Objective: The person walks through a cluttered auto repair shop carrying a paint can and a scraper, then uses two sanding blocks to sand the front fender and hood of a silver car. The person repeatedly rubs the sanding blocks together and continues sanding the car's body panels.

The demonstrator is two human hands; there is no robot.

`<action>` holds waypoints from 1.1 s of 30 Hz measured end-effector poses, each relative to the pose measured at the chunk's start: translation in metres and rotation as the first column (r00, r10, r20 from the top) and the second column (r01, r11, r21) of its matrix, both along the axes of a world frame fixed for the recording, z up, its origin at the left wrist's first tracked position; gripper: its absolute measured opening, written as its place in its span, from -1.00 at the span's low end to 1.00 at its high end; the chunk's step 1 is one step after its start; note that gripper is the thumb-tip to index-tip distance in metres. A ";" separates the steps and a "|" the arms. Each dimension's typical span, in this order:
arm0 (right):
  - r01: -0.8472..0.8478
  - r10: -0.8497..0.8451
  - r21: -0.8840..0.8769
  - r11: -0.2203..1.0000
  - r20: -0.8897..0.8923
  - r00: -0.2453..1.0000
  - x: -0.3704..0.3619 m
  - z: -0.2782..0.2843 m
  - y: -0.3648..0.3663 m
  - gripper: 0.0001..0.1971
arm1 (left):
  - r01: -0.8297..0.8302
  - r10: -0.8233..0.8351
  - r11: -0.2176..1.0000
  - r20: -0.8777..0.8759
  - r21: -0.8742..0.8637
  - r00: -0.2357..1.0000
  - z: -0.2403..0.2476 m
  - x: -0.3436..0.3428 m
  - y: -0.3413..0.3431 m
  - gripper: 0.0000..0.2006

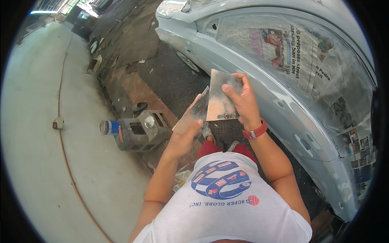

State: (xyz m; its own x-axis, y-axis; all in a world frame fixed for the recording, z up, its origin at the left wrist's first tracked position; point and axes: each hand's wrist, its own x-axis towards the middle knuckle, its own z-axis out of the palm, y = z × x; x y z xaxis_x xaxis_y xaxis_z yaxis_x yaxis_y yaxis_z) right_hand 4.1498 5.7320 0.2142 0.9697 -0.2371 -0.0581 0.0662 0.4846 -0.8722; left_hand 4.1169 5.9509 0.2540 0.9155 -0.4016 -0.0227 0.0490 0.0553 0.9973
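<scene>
Two spreaders at frame centre, left hand (187, 131) gripping one (190, 114), right hand (243, 103) pinching another (221, 97); seemingly blade-cleaning, next needing edge scraped flat.

Concrete block (139, 131), can (109, 127) on floor (36, 101)

Two flat metal spreader plates, both smeared with grey filler, are held up just left of the pale grey car body (283, 109). The larger plate (221, 97) stands nearly upright — rust-tinged along its lower edge. The smaller plate (190, 115) tilts against its left edge, touching it.
</scene>
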 end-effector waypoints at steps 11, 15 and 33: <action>-0.105 0.130 -0.324 0.940 0.056 0.990 0.000 0.005 0.005 -0.55 | -0.018 -0.043 0.955 0.195 0.297 0.980 -0.005 -0.012 -0.003 -0.26; -0.076 0.147 -0.458 0.886 0.123 0.981 0.000 0.009 0.005 -0.53 | -0.027 -0.039 0.967 0.251 0.252 0.967 -0.001 -0.014 -0.004 -0.23; -0.268 0.334 -0.516 0.813 0.036 0.942 0.027 -0.017 0.026 -0.58 | 0.052 -0.022 0.983 -0.166 0.177 0.986 -0.025 -0.011 0.049 -0.37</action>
State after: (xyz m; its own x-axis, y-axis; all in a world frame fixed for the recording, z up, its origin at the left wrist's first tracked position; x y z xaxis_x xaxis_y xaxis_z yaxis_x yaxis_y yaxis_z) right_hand 4.1771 5.7577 0.1970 0.9888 0.1029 0.1076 0.1081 0.0007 -0.9941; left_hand 4.1059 5.9996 0.2286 0.8782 -0.4105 -0.2455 0.2103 -0.1296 0.9690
